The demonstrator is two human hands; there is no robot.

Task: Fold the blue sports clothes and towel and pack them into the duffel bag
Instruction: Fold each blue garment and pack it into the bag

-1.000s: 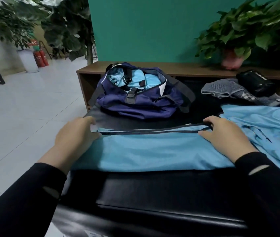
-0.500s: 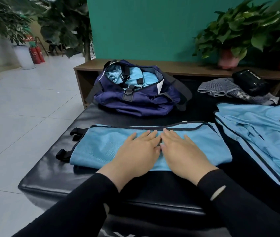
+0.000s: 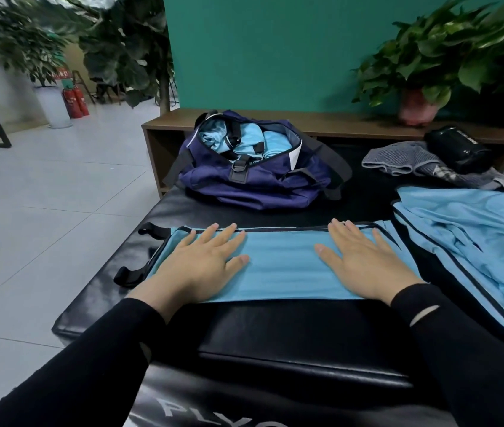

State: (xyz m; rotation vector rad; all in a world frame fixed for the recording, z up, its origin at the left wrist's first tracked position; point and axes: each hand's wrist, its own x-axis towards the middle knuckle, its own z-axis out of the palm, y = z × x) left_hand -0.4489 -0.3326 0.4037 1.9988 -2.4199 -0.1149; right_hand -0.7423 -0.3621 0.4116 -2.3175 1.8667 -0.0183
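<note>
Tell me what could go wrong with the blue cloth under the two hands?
The folded light blue garment with dark trim lies near the front edge of the black padded bench; pushed forward by the flat left hand and right hand, it might slide off. The open navy duffel bag already looks full of blue fabric, so it may not fit easily.

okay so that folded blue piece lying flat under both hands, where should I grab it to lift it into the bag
Probably by its two short ends. The folded blue garment lies as a long flat strip across the bench, so slide the fingers under from left and right; a middle pinch would likely let it sag open.
</note>
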